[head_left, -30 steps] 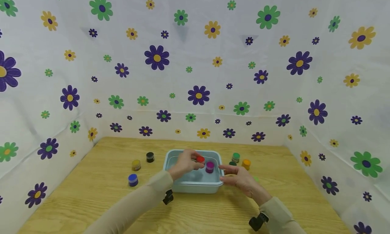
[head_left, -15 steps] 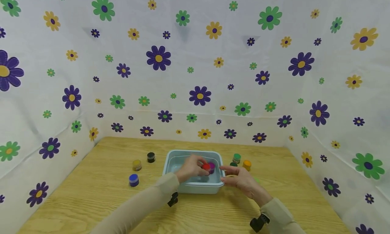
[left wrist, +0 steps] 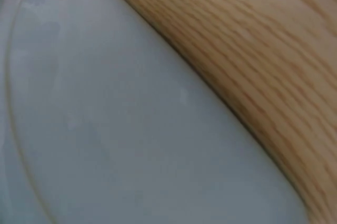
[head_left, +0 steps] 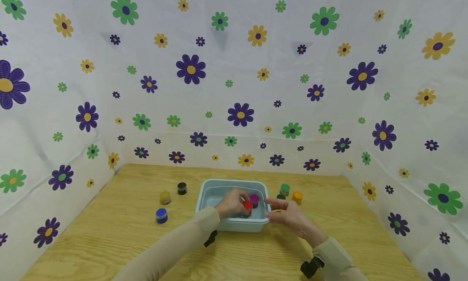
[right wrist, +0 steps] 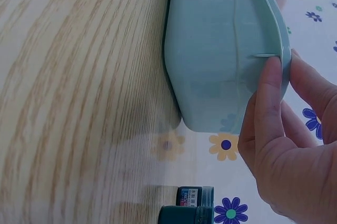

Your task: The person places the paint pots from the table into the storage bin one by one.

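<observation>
In the head view a light blue plastic tub point(head_left: 237, 226) stands on the table. My left hand point(head_left: 231, 203) reaches into it and holds a small paint jar with a red lid point(head_left: 248, 206) low inside. Beside that jar, inside the tub, is a purple-lidded jar point(head_left: 254, 199). My right hand point(head_left: 292, 219) is at the tub's right side; the right wrist view shows its thumb and fingers point(right wrist: 269, 95) pinching the rim. The left wrist view shows only the tub's outer wall point(left wrist: 137, 108) and wood; the left hand's fingers are not seen there.
Left of the tub stand jars with blue point(head_left: 161, 215), yellow point(head_left: 165, 197) and black lids point(head_left: 182, 188). At the right are green point(head_left: 284, 189), dark green point(head_left: 281, 197) and orange ones point(head_left: 297, 197). Flowered cloth point(head_left: 204, 102) hangs around the wooden table point(head_left: 91, 240).
My left hand has moved right and nearer, lowering the red-lidded jar into the tub beside the purple-lidded one. My right hand has stayed at the rim.
</observation>
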`<state>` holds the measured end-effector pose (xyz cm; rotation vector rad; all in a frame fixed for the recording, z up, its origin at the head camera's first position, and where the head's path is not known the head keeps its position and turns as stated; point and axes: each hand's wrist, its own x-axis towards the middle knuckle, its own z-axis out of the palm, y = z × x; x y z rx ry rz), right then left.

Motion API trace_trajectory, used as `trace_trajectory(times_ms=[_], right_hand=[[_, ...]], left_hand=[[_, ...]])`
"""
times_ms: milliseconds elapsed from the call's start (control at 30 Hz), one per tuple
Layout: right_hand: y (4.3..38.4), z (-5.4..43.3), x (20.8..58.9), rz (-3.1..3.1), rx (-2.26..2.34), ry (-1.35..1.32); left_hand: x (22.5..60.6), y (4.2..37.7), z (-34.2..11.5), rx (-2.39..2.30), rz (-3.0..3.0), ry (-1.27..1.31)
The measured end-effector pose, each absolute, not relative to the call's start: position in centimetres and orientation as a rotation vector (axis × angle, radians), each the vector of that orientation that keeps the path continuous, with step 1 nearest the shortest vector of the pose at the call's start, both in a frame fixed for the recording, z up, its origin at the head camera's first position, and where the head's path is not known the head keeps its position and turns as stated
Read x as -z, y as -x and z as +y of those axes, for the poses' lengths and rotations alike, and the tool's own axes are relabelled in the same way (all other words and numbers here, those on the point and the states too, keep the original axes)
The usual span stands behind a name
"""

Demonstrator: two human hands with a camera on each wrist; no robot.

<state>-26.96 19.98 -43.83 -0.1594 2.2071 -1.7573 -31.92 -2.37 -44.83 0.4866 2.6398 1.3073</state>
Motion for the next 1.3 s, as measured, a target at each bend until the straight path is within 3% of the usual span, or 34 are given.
trace_trajectory(times_ms=[1300], right_hand=[[27.04, 20.27, 43.95, 2.173, 1.768, 0.209]], left_hand=[[45.40, 32.45, -2.04, -1.424, 2.442, -0.500]])
